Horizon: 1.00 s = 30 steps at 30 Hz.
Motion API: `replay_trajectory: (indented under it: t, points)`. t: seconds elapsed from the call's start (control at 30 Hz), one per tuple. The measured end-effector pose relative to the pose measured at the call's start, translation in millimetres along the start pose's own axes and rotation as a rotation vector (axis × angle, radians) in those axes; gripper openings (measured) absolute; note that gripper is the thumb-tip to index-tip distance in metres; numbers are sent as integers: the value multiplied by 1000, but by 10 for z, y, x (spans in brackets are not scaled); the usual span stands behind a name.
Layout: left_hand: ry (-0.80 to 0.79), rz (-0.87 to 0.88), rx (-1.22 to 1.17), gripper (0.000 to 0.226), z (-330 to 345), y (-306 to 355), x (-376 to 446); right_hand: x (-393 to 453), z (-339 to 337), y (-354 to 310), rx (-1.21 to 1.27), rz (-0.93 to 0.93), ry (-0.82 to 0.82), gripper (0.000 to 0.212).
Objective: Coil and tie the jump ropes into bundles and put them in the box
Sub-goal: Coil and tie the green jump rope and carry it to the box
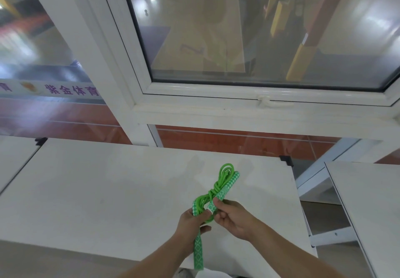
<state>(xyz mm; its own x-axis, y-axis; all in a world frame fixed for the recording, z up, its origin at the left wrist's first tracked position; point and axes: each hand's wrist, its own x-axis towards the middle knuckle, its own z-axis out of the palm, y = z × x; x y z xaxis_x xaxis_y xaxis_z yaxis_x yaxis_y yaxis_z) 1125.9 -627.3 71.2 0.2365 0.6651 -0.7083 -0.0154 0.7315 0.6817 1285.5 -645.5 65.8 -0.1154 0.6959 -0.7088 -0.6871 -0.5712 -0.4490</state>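
so closest to the camera you've got one patterned handle [198,254] of the green jump rope [218,189] hanging down below the left hand [190,223], pointing back toward the person. The left hand has its fingers curled around the bottom of the coiled bundle, gripping it. Right next to it, basically touching, the right hand [234,220] is pinching the second handle [225,189] near its lower end, thumb on top.

The bundle's long axis runs up and away from both hands, leaning a bit to the right, with the looped end [227,169] sticking out at the far tip. There's a wrap of cord around the middle, just beyond the fingertips, so I'd guess the tie is mostly done or getting snugged up. Both hands are at the near end, and the right one sits closer to the knot.

All of this is held just above the white table [108,191]. Past that is a window frame [216,108]. No box anywhere in view, so can't say which way it'll have to go
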Motion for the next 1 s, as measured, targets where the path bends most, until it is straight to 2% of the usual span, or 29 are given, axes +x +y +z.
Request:
replay_trajectory:
  t: [0.13,0.27,0.4,0.63,0.83,1.0]
  points:
    - [63,-30,-9,21,66,-13,29,36,-4,54,-105,-51,29,34]
    - [-43,-83,-62,22,39,24,44,37,-8,87,-104,-94,31,30]
    - [-65,-119,-145,23,17,29,42,53,-22,50,-155,-87,36,20]
    - [49,-144,-181,28,69,-44,144,43,-23,73,-197,-57,58,23]
    - [-92,-115,-241,25,93,-115,66,114,9,133,-39,-28,230,26]
    - [-141,-48,-150,24,87,-146,35,79,28,183,-129,-61,275,31]
